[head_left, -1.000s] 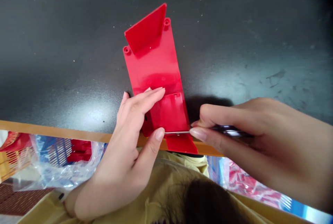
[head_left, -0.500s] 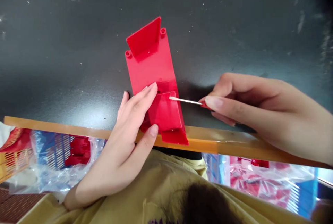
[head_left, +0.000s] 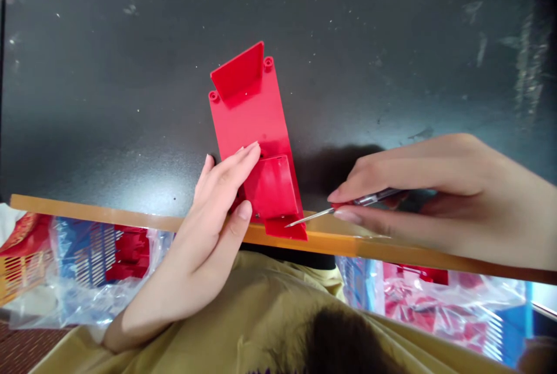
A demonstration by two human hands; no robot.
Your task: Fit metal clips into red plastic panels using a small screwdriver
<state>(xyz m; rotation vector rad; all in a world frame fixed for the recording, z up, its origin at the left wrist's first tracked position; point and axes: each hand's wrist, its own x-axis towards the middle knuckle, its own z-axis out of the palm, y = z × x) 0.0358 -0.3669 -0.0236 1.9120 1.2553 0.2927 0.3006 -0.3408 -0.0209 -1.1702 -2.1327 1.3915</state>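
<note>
A red plastic part (head_left: 250, 122) with upright end flaps and a raised box section lies on the dark table, its near end at the wooden edge. My left hand (head_left: 217, 211) rests on its left side, fingers stretched out along the raised section and thumb apart. In my right hand (head_left: 435, 194) is a small screwdriver (head_left: 311, 217) with a thin metal shaft, a red collar and a dark handle, pinched between thumb and fingers. The screwdriver's tip appears over the near flap; whether it touches cannot be made out.
The table's wooden edge (head_left: 96, 211) runs across below the part. Beneath it stand a blue crate (head_left: 85, 252) at left and another blue crate (head_left: 509, 327) at right, with clear plastic bags and red parts. Small specks and scuffs mark the dark tabletop (head_left: 369, 43).
My right hand has brought the screwdriver's tip down from the far right corner of the raised section to the near flap. The left hand stays on the red part.
</note>
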